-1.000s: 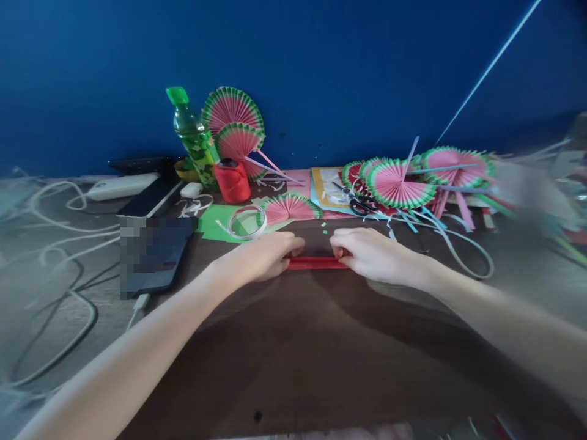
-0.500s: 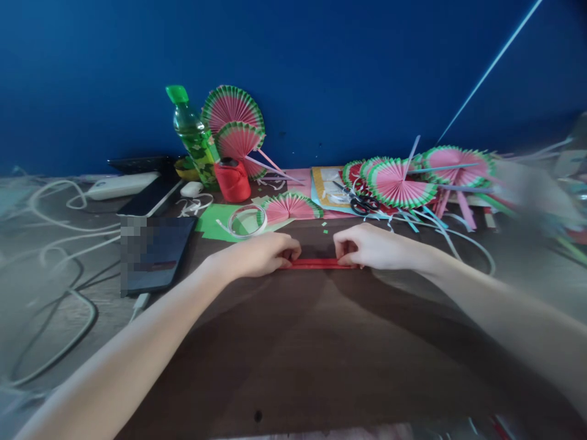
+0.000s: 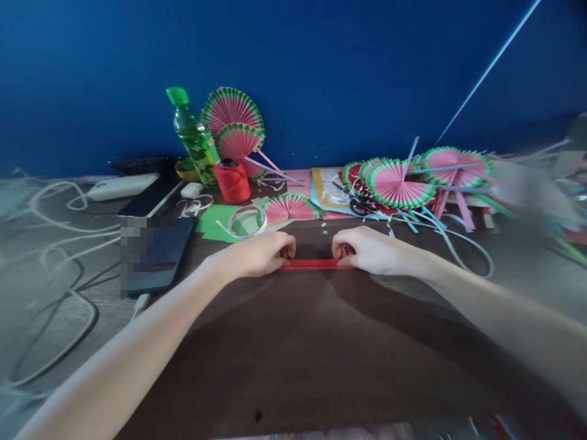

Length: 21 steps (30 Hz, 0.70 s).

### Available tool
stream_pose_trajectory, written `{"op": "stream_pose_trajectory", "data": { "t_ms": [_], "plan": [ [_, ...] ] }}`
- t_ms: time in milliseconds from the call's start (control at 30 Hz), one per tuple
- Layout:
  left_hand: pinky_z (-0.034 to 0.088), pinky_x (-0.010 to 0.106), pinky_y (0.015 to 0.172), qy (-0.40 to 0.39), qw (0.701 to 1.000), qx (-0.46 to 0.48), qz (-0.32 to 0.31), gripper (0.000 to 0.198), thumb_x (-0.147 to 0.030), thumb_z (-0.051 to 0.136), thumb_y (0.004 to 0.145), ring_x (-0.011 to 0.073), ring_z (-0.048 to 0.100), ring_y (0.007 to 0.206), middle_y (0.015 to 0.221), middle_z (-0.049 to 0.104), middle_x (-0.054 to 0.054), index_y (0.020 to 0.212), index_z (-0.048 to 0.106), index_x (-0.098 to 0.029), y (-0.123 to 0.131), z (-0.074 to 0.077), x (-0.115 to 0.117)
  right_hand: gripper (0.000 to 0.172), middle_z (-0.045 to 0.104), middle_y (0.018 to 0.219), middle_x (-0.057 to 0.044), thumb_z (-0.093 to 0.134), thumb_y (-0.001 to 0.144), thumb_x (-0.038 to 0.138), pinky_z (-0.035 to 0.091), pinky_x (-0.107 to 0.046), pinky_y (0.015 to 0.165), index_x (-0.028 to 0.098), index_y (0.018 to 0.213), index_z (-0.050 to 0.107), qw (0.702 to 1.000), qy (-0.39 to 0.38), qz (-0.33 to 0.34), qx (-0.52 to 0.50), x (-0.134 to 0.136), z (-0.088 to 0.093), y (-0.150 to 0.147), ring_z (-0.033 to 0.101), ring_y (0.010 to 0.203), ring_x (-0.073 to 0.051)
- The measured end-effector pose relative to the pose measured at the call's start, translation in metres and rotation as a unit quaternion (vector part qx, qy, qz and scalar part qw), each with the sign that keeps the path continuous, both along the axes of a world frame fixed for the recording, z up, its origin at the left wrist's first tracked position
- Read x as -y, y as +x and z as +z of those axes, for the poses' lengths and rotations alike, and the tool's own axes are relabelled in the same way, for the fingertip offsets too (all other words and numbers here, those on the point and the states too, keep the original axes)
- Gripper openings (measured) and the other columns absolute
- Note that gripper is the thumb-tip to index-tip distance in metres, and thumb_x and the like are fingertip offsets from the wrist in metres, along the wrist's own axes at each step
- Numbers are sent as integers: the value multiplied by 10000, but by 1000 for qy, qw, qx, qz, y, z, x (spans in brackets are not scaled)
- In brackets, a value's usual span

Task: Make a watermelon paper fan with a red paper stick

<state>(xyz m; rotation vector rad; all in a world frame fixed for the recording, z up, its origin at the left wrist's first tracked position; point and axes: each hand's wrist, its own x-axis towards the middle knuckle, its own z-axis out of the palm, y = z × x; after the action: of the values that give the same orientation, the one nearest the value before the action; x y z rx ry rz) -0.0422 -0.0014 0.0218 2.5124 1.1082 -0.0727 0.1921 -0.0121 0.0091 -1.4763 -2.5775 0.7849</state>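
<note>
A narrow folded strip of red paper (image 3: 316, 264) lies on the dark brown table (image 3: 321, 354) in front of me. My left hand (image 3: 259, 252) is curled over its left end, fingers closed and pinching the strip. My right hand (image 3: 367, 249) does the same at the right end, fingers bent and pressing on it. Only the middle of the strip shows between the two hands.
Behind the hands lie a half pink fan (image 3: 290, 206), green paper (image 3: 215, 221), a tape ring (image 3: 246, 220), a red thread spool (image 3: 232, 179), a green bottle (image 3: 192, 135), scissors (image 3: 364, 205) and several watermelon paper fans (image 3: 398, 182). A tablet (image 3: 155, 252) and white cables (image 3: 59, 232) lie left.
Both hands have shifted slightly along the red strip, the fingers curling tighter on its ends; the strip looks flatter and thinner than a second ago.
</note>
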Motion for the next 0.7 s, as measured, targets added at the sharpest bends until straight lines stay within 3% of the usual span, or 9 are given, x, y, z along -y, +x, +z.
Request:
{"op": "stream_pose_trajectory", "data": {
  "t_ms": [300, 700],
  "plan": [
    [324, 248, 558, 53, 999, -1, -4, 165, -81, 411, 671, 130, 486, 660, 803, 560, 14, 757, 496, -192, 7, 1, 14, 134, 571, 664, 2, 471, 660, 44, 290, -231, 577, 174, 635, 491, 994, 97, 36, 13, 15, 4, -7, 493, 641, -113],
    [314, 248, 575, 43, 998, 5, -36, 92, -107, 443, 734, 124, 481, 663, 784, 510, -4, 736, 468, -196, 4, 4, 16, 47, 540, 551, 48, 549, 691, 167, 315, -206, 477, 182, 675, 508, 998, -59, 25, -13, 7, 12, -2, 507, 468, -80]
  ]
}}
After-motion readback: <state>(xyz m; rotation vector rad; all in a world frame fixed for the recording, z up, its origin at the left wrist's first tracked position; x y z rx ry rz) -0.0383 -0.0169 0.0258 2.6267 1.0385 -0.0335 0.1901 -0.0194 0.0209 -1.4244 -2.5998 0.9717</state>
